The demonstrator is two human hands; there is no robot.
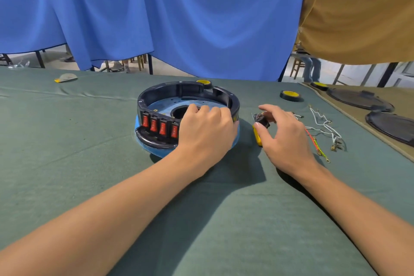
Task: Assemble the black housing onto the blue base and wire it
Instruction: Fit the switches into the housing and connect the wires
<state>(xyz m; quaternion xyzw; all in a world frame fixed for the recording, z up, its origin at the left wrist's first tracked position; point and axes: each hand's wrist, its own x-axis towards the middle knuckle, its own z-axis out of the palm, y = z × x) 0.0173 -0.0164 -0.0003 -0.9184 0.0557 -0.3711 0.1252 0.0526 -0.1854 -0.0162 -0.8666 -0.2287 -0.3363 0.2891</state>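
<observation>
The black housing (188,91) sits on the blue base (156,151) in the middle of the bench (67,163), which is covered with green cloth. The base's blue edge shows all round the near side, below the ring. A row of red switches (159,128) faces forward on the ring's near-left wall.

The left hand (208,129) rests on the near-right rim of the housing, its fingers curled over the edge into the inside. The right hand (285,135) is just beside the base, and its thumb and fingers pinch a small black part (261,120) that lies over a yellow item (257,138) on the cloth.

Loose wires (324,129) lie near the right hand, on its far-right side. A roll of tape (290,96) stands beyond them. Further right, a tan cloth carries two black lids (358,99), and its border runs diagonally towards the near right.

A wide stretch of green cloth runs left of the housing and forward between the forearms. The bench's far edge runs under a blue curtain (179,18).
</observation>
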